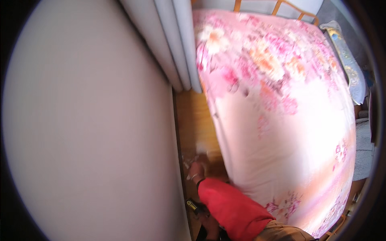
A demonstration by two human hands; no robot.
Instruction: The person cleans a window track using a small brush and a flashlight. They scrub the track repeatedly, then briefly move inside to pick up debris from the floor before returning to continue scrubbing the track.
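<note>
My right hand (198, 163), in a red sleeve (233, 208) with a pale bracelet at the wrist, reaches low over the wooden floor (193, 117). It is blurred. At its fingertips shows a whitish smear of a thing (201, 147), too blurred to name; whether the fingers grip it is unclear. Crumpled clear or white bits (187, 161) lie left of the hand. Below the sleeve, a bare limb (209, 223) meets a black item with yellow marks (192, 205). I cannot tell whether that limb is my left hand or a foot.
A pale upright surface (99, 120) fills the left side, with grey-white curtain folds (178, 45) above. At right, a bed with a pink floral sheet (256, 144) borders the narrow strip of floor. A blue pillow (349, 66) and a striped grey cloth (363, 150) lie beyond it.
</note>
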